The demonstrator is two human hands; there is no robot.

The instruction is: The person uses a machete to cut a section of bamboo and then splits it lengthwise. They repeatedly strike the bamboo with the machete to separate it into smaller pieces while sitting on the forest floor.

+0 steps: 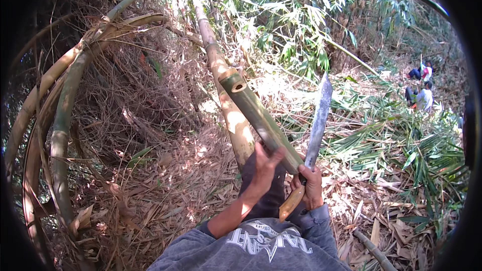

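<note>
A cut length of green bamboo (261, 125) slants away from my body, its hollow far end facing up toward me. My left hand (265, 169) holds it from the left near its lower part, with the thumb over the top and the other fingers partly hidden. In my right hand (312, 183) is a machete (320, 120), its long grey blade pointing up and away. The yellowish wooden handle (292, 203) sticks out below that fist. The bamboo's near end meets my right hand at the thumb.
A long standing or leaning bamboo pole (237, 125) runs behind the cut piece. Bent bamboo stems (63, 130) arch on the left. Cut green leaves (361, 135) and dry litter cover the ground at right. Two people (426, 98) sit far right. A thin pole (374, 251) lies lower right.
</note>
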